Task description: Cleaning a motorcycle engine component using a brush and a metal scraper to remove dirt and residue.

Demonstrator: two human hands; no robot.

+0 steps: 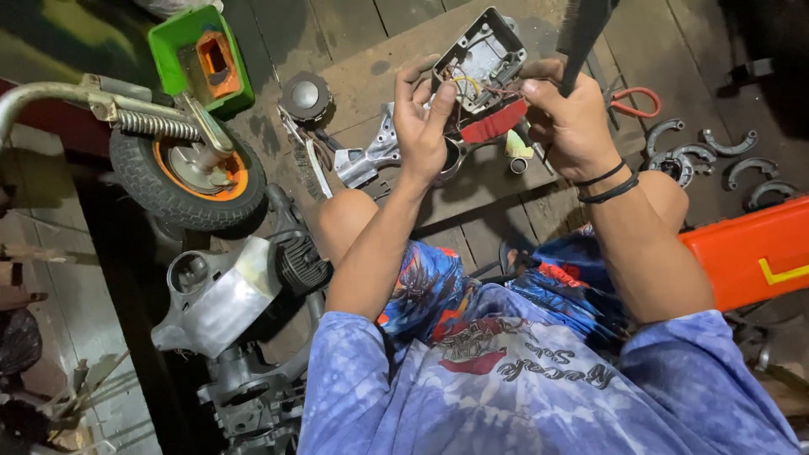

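Upper centre of the frame: a grey lamp housing (482, 61) with a red lens (493, 123) along its lower edge, open side up, wires showing inside. Held above the wooden board (371, 76), clear of it. Long axis tilted, running from lower left to upper right of the frame.

Left hand (420, 126) just left of the housing, grip clamped on its left edge, thumb pressed against the rim, fingers curled up behind. Right hand (566, 118) just right of it, grip closed around the handle of a dark brush (581, 34) that points toward the top of the frame; fingertips touching the housing's right side near the wires. Both hands equally close, housing caught between them.

Lower on the board, under the hands: a bare metal bracket (364, 160). Right of frame: red-handled pliers (634, 103) and several curved brake shoes (699, 152). Upper left: a green box (200, 59); below it a small wheel (185, 179) with an orange rim. Far right: an orange panel (750, 253).
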